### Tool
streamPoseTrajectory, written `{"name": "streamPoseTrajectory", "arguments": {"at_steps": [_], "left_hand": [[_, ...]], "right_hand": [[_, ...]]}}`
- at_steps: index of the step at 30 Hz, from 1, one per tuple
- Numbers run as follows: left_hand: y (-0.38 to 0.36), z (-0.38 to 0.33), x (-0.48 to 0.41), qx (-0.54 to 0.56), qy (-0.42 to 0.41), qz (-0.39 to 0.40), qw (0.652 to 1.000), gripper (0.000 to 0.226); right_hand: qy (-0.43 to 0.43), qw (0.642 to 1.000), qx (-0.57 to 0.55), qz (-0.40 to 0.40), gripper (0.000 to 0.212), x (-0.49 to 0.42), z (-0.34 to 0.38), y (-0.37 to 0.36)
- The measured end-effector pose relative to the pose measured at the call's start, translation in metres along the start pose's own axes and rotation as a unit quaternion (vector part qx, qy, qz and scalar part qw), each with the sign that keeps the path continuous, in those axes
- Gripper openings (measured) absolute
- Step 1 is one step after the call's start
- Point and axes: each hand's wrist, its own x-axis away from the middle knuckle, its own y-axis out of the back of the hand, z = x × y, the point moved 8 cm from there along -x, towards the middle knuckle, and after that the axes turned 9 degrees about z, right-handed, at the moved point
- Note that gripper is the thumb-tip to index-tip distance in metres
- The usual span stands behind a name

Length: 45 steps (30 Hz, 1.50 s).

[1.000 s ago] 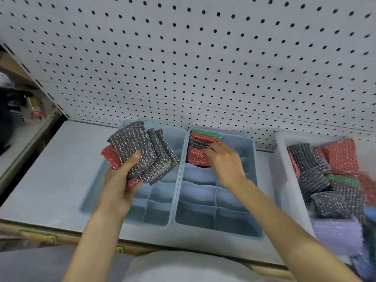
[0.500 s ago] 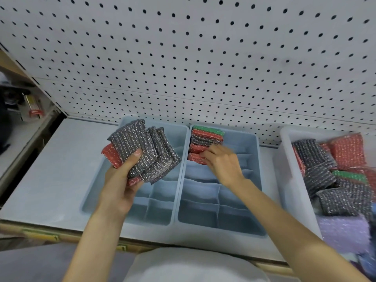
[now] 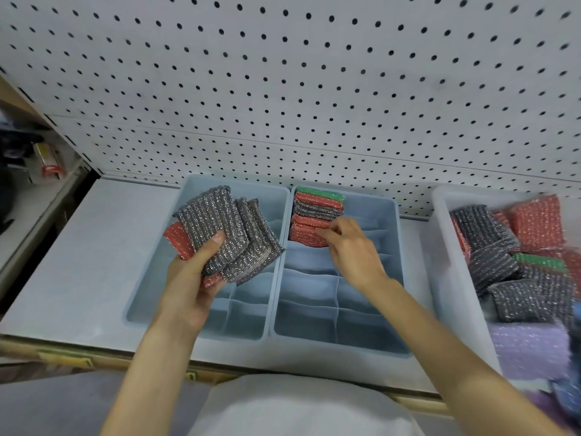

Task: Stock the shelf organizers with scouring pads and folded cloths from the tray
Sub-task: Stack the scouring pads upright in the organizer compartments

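Stocking in progress, viewed from the head camera. Gripping a fanned bundle of scouring pads (image 3: 220,234) in the left hand (image 3: 191,287), with the thumb pressing across the top grey pad and the fingers curling underneath, hovering over the left organizer (image 3: 248,316) at 9 o'clock from the right hand (image 3: 352,250). Reaching with the right hand into the right organizer (image 3: 314,313), bent fingertips touching the nearest red pad of the row of pads (image 3: 314,209) standing on edge in the 11 o'clock corner compartment; not showing clearly whether pinching that pad or only pushing it. Compared with a second ago, easing back toward 4 o'clock off the row, uncovering more of the front red pads and leaving green, red and grey ones packed upright together; keeping the left-hand bundle as it was. Judging from this, finishing the seating of one pad and probably turning next to the bundle for another. Leaving every other visible compartment unfilled, so standing early in the task. Leaving also, at 3 o'clock in the white tray (image 3: 446,262), more loose pads (image 3: 490,247) and what seems a purple folded cloth (image 3: 528,344), not yet carried across. Working on a pale shelf (image 3: 78,247) against a white pegboard (image 3: 314,89) at 12 o'clock.
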Motion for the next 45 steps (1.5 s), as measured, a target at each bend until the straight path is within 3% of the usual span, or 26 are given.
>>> {"name": "streamPoseTrajectory", "arguments": {"at_steps": [2, 4, 6, 7, 8, 10, 12, 17, 19, 21, 24, 27, 31, 33, 35, 38, 42, 45], "left_hand": [[-0.005, 0.001, 0.001, -0.007, -0.001, 0.007, 1.0, 0.041], [-0.009, 0.002, 0.003, -0.027, -0.006, 0.011, 1.0, 0.048], [-0.014, 0.002, 0.005, -0.056, -0.015, 0.015, 0.998, 0.055], [-0.018, 0.004, 0.006, -0.068, -0.016, 0.02, 0.997, 0.057], [-0.022, 0.005, 0.007, -0.077, -0.016, 0.025, 0.997, 0.058], [-0.03, 0.007, 0.009, -0.083, -0.02, 0.039, 0.996, 0.062], [-0.035, 0.006, 0.009, -0.081, -0.027, 0.05, 0.995, 0.064], [-0.033, 0.006, 0.012, -0.04, -0.022, 0.082, 0.996, 0.074], [-0.031, 0.008, 0.012, -0.025, -0.019, 0.093, 0.995, 0.095], [-0.031, 0.011, 0.01, 0.004, -0.012, 0.108, 0.994, 0.092], [-0.031, 0.016, 0.009, 0.052, -0.005, 0.123, 0.991, 0.062], [-0.018, 0.015, 0.004, 0.073, -0.003, 0.082, 0.994, 0.035], [0.012, 0.005, 0.0, 0.043, -0.032, 0.007, 0.999, 0.027], [0.02, 0.001, 0.0, 0.029, -0.041, -0.005, 0.999, 0.015], [0.022, 0.001, 0.001, 0.022, -0.046, -0.007, 0.999, 0.014], [0.018, 0.001, 0.002, 0.001, -0.046, -0.002, 0.999, 0.015], [0.015, 0.003, 0.005, -0.03, -0.033, -0.001, 0.999, 0.044], [0.015, 0.005, 0.005, -0.035, -0.023, -0.001, 0.999, 0.048]], "right_hand": [[-0.041, 0.997, -0.07, -0.007, 0.024, -0.002, -0.003, 0.01], [-0.127, 0.961, -0.24, -0.059, 0.016, 0.003, -0.008, 0.034], [-0.172, 0.872, -0.454, -0.055, 0.014, 0.007, 0.003, 0.049], [-0.173, 0.823, -0.54, -0.022, 0.012, 0.007, 0.018, 0.052], [-0.169, 0.797, -0.58, 0.023, 0.011, 0.007, 0.034, 0.052], [-0.163, 0.806, -0.561, 0.095, 0.019, 0.01, 0.058, 0.047], [-0.187, 0.798, -0.561, 0.114, 0.028, 0.014, 0.064, 0.04], [-0.213, 0.634, -0.732, 0.125, 0.022, 0.026, 0.074, 0.021], [-0.21, 0.624, -0.743, 0.123, 0.016, 0.027, 0.078, 0.019], [-0.219, 0.623, -0.744, 0.104, 0.016, 0.028, 0.076, 0.019], [-0.235, 0.645, -0.725, 0.06, 0.017, 0.03, 0.069, 0.025], [-0.273, 0.7, -0.659, -0.017, 0.017, 0.032, 0.046, 0.03], [-0.241, 0.866, -0.425, -0.103, 0.026, 0.034, 0.005, 0.054], [-0.163, 0.94, -0.285, -0.087, 0.034, 0.031, 0.004, 0.057], [-0.071, 0.987, -0.129, -0.058, 0.037, 0.027, 0.013, 0.048], [0.006, 0.999, 0.001, -0.051, 0.036, 0.022, 0.02, 0.031], [0.041, 0.996, 0.051, -0.063, 0.034, 0.018, 0.022, 0.013], [0.021, 0.995, 0.068, -0.069, 0.028, 0.016, 0.022, 0.006]]}}
